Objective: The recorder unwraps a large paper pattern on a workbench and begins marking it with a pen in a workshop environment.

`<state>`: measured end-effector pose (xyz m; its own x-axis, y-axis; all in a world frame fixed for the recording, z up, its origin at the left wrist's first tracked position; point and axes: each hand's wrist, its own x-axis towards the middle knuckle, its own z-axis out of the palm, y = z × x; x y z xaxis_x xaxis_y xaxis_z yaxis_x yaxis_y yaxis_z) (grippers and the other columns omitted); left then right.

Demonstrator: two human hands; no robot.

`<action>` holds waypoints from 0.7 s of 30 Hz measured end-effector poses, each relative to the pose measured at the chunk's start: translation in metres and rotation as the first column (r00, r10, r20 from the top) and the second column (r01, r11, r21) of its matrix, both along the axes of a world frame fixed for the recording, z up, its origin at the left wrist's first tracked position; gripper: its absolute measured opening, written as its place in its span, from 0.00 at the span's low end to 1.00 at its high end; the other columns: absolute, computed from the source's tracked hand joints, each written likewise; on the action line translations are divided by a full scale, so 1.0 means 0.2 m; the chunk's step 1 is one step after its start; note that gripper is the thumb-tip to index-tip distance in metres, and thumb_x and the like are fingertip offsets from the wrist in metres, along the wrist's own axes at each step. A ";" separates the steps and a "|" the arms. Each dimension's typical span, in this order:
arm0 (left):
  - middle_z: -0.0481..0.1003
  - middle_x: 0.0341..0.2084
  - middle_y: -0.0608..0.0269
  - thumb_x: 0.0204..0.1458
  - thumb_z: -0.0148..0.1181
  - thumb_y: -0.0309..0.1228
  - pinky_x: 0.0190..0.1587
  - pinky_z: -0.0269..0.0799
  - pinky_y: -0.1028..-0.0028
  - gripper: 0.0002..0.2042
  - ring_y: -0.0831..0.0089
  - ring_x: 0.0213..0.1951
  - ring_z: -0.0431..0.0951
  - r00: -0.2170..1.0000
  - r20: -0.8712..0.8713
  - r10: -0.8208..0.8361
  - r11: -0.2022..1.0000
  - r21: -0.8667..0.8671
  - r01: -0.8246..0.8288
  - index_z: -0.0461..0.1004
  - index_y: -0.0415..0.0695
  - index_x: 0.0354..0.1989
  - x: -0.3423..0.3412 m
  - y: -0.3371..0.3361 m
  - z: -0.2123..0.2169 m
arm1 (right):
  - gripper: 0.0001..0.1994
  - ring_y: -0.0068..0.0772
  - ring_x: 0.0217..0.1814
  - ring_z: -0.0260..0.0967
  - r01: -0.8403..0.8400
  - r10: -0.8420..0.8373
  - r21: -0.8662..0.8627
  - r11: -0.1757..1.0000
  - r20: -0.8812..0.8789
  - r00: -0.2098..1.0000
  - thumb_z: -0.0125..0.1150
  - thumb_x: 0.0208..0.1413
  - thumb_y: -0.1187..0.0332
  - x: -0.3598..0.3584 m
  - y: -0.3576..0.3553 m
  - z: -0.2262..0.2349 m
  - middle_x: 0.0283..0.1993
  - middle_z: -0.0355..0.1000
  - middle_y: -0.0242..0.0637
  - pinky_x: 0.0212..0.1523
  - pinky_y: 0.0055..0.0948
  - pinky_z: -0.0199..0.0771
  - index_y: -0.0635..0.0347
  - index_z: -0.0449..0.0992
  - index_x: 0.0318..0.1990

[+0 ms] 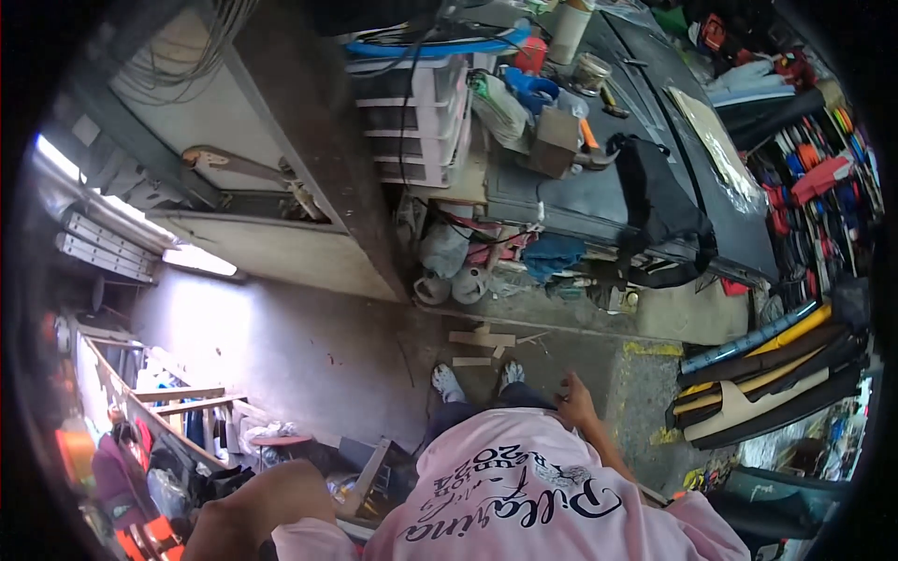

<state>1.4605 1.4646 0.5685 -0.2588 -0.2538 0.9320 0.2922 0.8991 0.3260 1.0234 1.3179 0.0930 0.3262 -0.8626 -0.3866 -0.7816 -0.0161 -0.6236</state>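
Observation:
My right hand hangs by my right hip with its fingers partly apart, and nothing shows in it. It is nearest to my pink shirt and my right foot. My bent left arm comes in at the lower left; its hand is out of sight. On the floor just ahead of my feet lie several short pieces of wood. A grey metal-looking bar stands beside my shirt, close to the left arm; what it belongs to is hidden.
Ahead stands a dark workbench bearing a brown box, a hammer and a black bag. White drawers adjoin it. Rolls of material are stacked at right. A wooden frame stands at left.

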 end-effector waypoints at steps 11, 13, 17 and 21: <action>0.73 0.22 0.58 0.68 0.39 0.42 0.26 0.75 0.60 0.09 0.68 0.22 0.75 0.888 0.183 -0.422 0.896 0.234 0.377 0.64 0.58 0.37 -0.60 -0.09 0.09 | 0.34 0.56 0.52 0.75 -0.024 0.038 0.195 0.981 -0.069 0.997 0.67 0.48 0.61 -0.46 -0.07 -0.22 0.52 0.75 0.55 0.51 0.42 0.75 0.63 0.65 0.64; 0.74 0.22 0.58 0.68 0.39 0.42 0.27 0.75 0.60 0.08 0.68 0.23 0.75 0.847 0.192 -0.496 0.856 0.270 0.441 0.64 0.58 0.38 -0.77 -0.15 0.09 | 0.31 0.52 0.50 0.76 -0.033 0.043 0.166 0.985 -0.059 0.997 0.64 0.51 0.64 -0.64 -0.05 -0.24 0.51 0.76 0.55 0.50 0.40 0.75 0.64 0.66 0.64; 0.74 0.23 0.57 0.68 0.39 0.43 0.28 0.75 0.58 0.08 0.67 0.24 0.76 0.743 0.215 -0.634 0.757 0.370 0.538 0.64 0.58 0.40 -1.11 -0.24 0.19 | 0.28 0.41 0.41 0.78 0.166 -0.181 0.304 0.938 0.022 0.983 0.59 0.54 0.71 -1.29 0.03 -0.86 0.49 0.78 0.47 0.39 0.36 0.79 0.64 0.66 0.64; 0.75 0.24 0.57 0.66 0.43 0.42 0.30 0.75 0.59 0.08 0.66 0.25 0.76 0.769 0.196 -0.609 0.750 0.459 0.477 0.66 0.56 0.40 -1.45 -0.51 0.06 | 0.29 0.38 0.32 0.78 0.400 -0.476 0.643 0.653 -0.063 0.877 0.59 0.53 0.74 -1.71 0.17 -1.02 0.49 0.78 0.44 0.25 0.36 0.78 0.61 0.65 0.65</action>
<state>1.1712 1.3626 0.5813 -0.7173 -0.2746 0.6404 0.5141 0.4118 0.7524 0.6824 1.3524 -0.1107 0.0431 -0.4908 -0.8702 -0.5273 0.7286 -0.4371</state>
